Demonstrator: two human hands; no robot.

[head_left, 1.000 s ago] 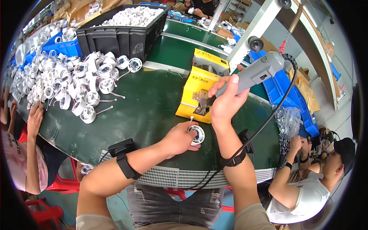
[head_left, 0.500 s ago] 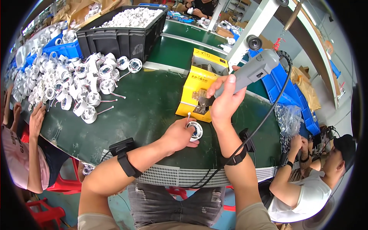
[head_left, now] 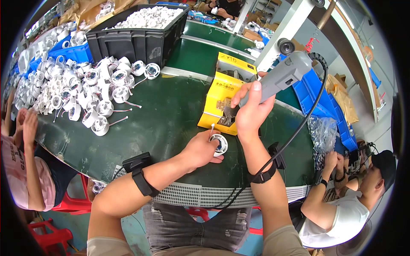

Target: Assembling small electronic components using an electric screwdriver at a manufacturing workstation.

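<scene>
My right hand (head_left: 253,114) is wrapped round a grey electric screwdriver (head_left: 285,76) with a black cable at its upper end. The tool slants down left, its lower end over the front of a yellow screw feeder (head_left: 210,112); my fingers and the feeder hide the tip. In front of the feeder, my left hand (head_left: 199,149) grips a round white housing (head_left: 224,144) close to the green tabletop. Dark parts sit inside its ring, and a short lead with a white plug stands up beside my thumb.
On the left lies a heap of white housings with wires (head_left: 92,98), below a black crate (head_left: 128,45) full of small white parts. Blue trays (head_left: 318,96) and a plastic bag of parts (head_left: 321,132) are at right. Co-workers sit on both sides; a white post (head_left: 282,32) rises behind the feeder.
The co-worker at left has drawn a hand back from the heap and now holds both hands together. My hands keep nearly the same pose; the whole view has shifted slightly.
</scene>
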